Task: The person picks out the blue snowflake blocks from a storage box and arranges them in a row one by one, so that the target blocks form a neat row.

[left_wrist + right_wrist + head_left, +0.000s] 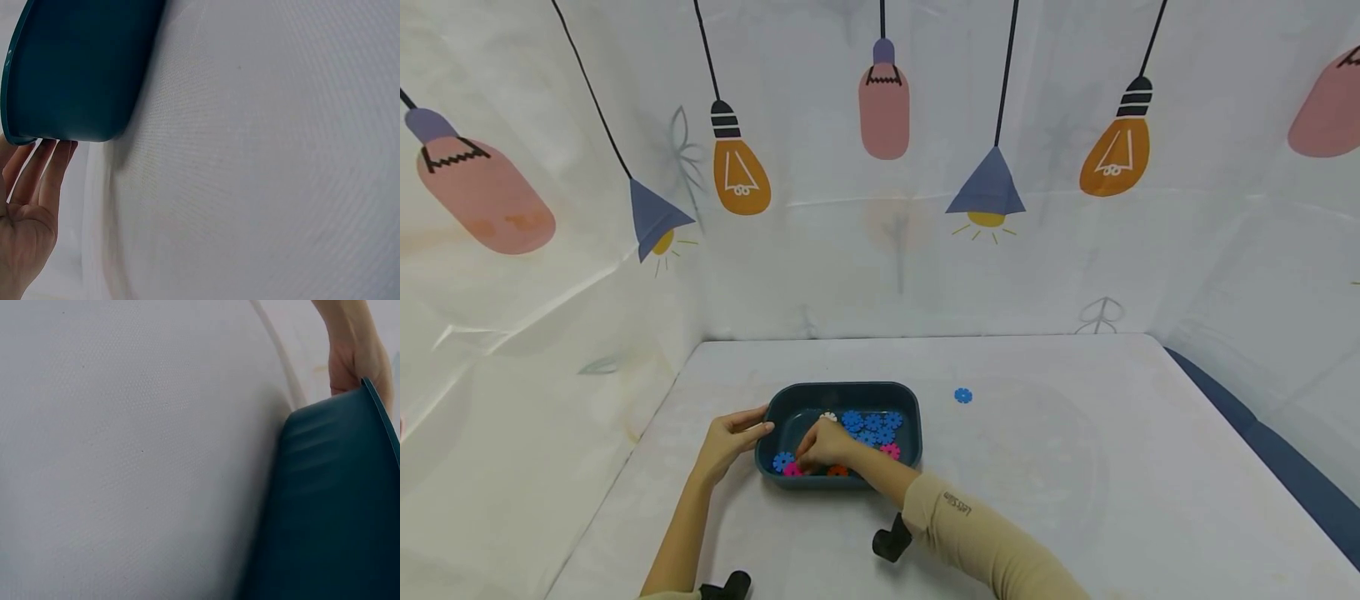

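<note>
Our left hand (728, 442) grips the tray's (820, 484) left end; inside, pieces (873, 422) lie left and right of our right hand (826, 443), its hold impossible to tell.

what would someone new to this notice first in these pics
Probably the dark teal tray on the white table, with bright flower-shaped pieces and the right grip inside it and the left grip touching its left end. Next, a lone blue piece on the table to the tray's right. Behind, colourful lamps printed on the white wall stand out.
</note>
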Demonstrator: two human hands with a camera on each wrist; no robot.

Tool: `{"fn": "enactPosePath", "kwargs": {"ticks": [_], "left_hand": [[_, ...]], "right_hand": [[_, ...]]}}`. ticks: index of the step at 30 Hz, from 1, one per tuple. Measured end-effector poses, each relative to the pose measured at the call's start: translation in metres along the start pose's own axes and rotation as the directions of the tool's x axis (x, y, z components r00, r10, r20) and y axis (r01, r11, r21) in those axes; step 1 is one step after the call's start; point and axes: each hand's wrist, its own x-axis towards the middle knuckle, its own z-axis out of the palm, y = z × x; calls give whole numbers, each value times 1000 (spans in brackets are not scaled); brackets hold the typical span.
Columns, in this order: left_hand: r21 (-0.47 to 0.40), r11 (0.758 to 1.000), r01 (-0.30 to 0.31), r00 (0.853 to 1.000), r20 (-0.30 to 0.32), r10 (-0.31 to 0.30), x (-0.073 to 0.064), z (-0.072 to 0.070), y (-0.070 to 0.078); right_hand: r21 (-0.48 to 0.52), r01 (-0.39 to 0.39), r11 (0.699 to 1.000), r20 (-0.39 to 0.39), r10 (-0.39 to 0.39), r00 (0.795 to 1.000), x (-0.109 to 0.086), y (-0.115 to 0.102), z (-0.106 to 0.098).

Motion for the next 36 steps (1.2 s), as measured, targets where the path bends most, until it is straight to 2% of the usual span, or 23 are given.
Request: {"fn": "enactPosePath", "kwargs": {"ticks": [4, 10, 13, 17, 20, 22, 25, 31, 33, 36], "left_hand": [[0, 1000, 4, 1000, -6, -4, 0, 0, 0], [4, 1000, 9, 1000, -13, -9, 1, 1, -1], [7, 1000, 9, 1000, -12, -9, 2, 0, -1], [7, 1000, 12, 1000, -11, -12, 2, 0, -1], [10, 1000, 17, 1000, -13, -17, 2, 0, -1], [5, 1000, 16, 1000, -14, -16, 1, 0, -1], [-9, 1000, 18, 1000, -11, -18, 2, 1, -1], [-11, 1000, 22, 1000, -11, -22, 1, 1, -1], [-9, 1000, 24, 1000, -11, -24, 1, 1, -1], [-9, 1000, 23, 1000, -14, -23, 1, 1, -1]], "right_hand": [[44, 33, 998, -31, -32, 999, 0, 0, -10], [102, 28, 994, -148, -13, 989, 2, 6, -37], [112, 16, 994, -208, 8, 978, 2, 10, -48], [63, -41, 997, -303, 58, 951, 3, 15, -57], [92, -89, 992, -313, 113, 943, 3, 16, -58], [149, -112, 982, -295, 152, 943, 1, 15, -58], [191, -125, 974, -295, 178, 939, -1, 12, -59], [69, -143, 987, -379, 158, 912, -4, 9, -65], [53, -165, 985, -377, 172, 910, -5, 10, -68], [92, -188, 978, -342, 208, 916, -3, 13, -68]]}}
